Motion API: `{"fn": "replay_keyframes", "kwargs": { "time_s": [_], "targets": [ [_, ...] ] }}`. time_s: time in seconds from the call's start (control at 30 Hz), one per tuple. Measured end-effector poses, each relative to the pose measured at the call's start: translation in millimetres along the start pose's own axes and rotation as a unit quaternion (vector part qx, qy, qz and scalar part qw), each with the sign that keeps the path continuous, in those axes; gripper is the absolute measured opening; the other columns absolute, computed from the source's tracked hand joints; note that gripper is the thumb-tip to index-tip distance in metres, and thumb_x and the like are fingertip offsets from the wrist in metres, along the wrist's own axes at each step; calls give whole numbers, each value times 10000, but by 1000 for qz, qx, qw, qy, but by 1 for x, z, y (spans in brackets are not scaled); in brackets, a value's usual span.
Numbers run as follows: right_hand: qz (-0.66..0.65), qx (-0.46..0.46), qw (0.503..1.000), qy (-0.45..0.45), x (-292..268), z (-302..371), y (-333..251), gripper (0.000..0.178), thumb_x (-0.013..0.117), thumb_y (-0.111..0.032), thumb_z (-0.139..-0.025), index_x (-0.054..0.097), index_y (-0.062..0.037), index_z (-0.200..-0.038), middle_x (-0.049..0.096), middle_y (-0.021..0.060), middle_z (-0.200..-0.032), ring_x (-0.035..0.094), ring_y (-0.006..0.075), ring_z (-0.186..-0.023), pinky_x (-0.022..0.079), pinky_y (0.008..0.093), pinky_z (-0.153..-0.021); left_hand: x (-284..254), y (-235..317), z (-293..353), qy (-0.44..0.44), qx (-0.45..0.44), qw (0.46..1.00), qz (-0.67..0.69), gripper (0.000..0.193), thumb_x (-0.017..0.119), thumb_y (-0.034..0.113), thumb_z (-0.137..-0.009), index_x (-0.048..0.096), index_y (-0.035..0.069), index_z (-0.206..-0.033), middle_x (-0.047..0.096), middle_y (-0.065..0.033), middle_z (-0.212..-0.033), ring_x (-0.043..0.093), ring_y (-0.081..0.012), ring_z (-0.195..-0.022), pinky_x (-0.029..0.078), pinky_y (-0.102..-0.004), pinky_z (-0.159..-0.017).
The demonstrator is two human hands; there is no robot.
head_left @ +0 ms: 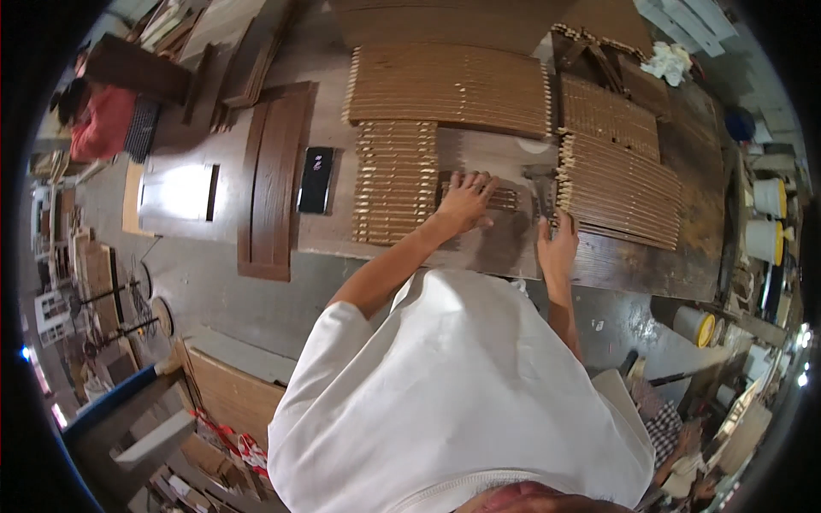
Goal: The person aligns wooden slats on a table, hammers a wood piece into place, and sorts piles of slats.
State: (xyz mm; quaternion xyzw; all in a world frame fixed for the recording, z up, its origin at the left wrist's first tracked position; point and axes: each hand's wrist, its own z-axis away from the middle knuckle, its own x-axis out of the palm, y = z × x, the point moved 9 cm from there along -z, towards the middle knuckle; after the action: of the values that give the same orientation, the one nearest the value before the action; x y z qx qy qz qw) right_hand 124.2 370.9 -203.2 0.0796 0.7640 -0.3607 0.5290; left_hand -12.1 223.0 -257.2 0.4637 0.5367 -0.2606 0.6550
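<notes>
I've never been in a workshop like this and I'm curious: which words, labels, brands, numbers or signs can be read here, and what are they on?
None can be read with confidence.
Black phone: a few pale marks on its screen, too small to read.
White buckets with yellow lids: any lettering is too small and blurred to tell.
Brown wooden pieces: no lettering that I can make out.

No text can be read clearly. The black phone (315,180) lying on the surface (466,152) shows small pale characters (320,162) in short stacked rows near the upper end of its dark screen (315,190); they are too small and blurred to make out as letters or numbers.
</notes>
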Motion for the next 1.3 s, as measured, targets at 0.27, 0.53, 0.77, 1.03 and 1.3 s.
{"fn": "replay_keyframes", "kwargs": {
  "time_s": [0.27, 0.53, 0.77, 1.03, 1.3],
  "targets": [
    [-257, 145, 954, -58, 78, -153, 39, 391, 622, -304, -900, 577, 27, -1104, 610, 107, -930, 574, 201, -818, 459, 332, -744, -113, -232, 43, 369, -346, 861, -47, 659, 578, 412, -892, 453, -152, -1209, 554, -341, -1082, 566, -476, -960, 469, -496, -828],
    [-166, 201, 959, -108, 144, -196, 71, 324, 588, -275, -918, 479, -19, -752, 497, 31, -651, 464, 156, -616, 403, 335, -633, -69, -336, 80, 212, -551, 749, 300, 703, 545, 497, -914, 456, -90, -1290, 652, -239, -876, 519, -180, -550, 427, -336, -496],
    [-131, 210, 969, -17, 99, -192, 40, 428, 615, -319, -895, 570, 82, -1035, 620, 123, -850, 614, 220, -815, 468, 347, -730, -100, -306, 64, 224, -561, 764, 227, 645, 570, 547, -869, 619, -41, -1128, 652, -224, -1017, 630, -305, -939, 487, -390, -768],
    [-558, 75, 782, 267, -134, -141, -57, 543, 621, -353, -898, 442, -31, -1296, 586, 191, -1125, 564, 271, -1097, 468, 426, -952, -210, -198, 110, 562, -267, 540, 567, 268, 673, 57, -867, 499, 35, -1069, 603, -107, -1006, 617, -179, -897, 527, -258, -736],
    [-761, -112, 617, 168, -220, -148, -106, 469, 559, -441, -928, 487, -15, -1112, 574, 154, -1020, 576, 266, -925, 513, 461, -861, -100, -95, 90, 427, -196, 569, 675, 492, 651, 3, -839, 471, 28, -1297, 551, -115, -1224, 560, -212, -1052, 474, -328, -884]
  ]
}}
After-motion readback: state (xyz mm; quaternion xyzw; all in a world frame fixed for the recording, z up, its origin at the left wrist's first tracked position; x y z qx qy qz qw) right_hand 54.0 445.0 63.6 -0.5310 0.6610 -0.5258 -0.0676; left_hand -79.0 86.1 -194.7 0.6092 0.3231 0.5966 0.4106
